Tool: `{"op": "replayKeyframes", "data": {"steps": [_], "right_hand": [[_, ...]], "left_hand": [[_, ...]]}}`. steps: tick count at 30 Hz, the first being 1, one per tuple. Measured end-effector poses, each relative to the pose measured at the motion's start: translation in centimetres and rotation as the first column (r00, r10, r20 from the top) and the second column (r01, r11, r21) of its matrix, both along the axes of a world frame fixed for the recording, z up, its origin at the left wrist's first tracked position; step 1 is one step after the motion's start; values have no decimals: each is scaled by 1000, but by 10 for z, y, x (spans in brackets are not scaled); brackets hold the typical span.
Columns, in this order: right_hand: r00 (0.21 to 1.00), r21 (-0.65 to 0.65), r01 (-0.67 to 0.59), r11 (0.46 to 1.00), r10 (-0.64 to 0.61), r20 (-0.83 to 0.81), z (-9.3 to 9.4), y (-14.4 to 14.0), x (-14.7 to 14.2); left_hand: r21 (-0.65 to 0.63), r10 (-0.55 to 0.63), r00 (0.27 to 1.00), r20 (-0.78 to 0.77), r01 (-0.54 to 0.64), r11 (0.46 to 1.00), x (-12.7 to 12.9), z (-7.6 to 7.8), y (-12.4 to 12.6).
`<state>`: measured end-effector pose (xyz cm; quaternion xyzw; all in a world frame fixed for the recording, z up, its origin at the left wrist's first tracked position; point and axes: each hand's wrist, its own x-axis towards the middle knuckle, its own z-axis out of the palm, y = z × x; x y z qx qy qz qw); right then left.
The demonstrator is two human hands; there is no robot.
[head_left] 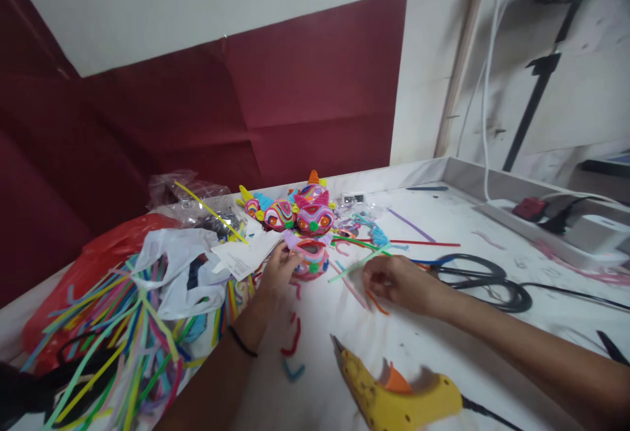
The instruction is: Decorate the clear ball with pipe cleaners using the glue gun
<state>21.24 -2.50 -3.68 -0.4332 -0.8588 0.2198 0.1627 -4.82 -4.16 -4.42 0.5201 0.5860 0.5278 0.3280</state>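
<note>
My left hand point(281, 269) is closed on the edge of a small cat-like head made of coiled pipe cleaners point(311, 267), with lilac ears and a green nose. Its upper middle shows a plain pinkish patch. To the right, my right hand point(386, 280) hovers low over the table with its fingers curled; what they hold, if anything, is hidden. A pale green pipe cleaner point(357, 264) lies beside these fingers, and a short orange piece point(378, 304) shows just below them. Behind the held head sit several similar finished-looking heads point(315, 216) with coloured ears.
A yellow glue gun point(394, 395) lies at the front, nozzle pointing up-left. Many loose pipe cleaners point(132, 326) and a white plastic bag point(170, 264) fill the left. A black cable point(487, 280) coils at right, near a power strip point(546, 234). Small cut pieces point(295, 336) lie in front.
</note>
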Motion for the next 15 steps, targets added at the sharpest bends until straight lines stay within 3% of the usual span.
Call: {"op": "replayKeyframes", "data": {"steps": [6,15], "right_hand": [[999,-20,-24,1000,24,-25,6,-10,6],[998,-31,-45,999,44,-37,11,-17,7]], "left_hand": [[19,41,997,71,-43,999,2,5,-7],[29,108,989,103,-112,993,2,-10,-8]]}}
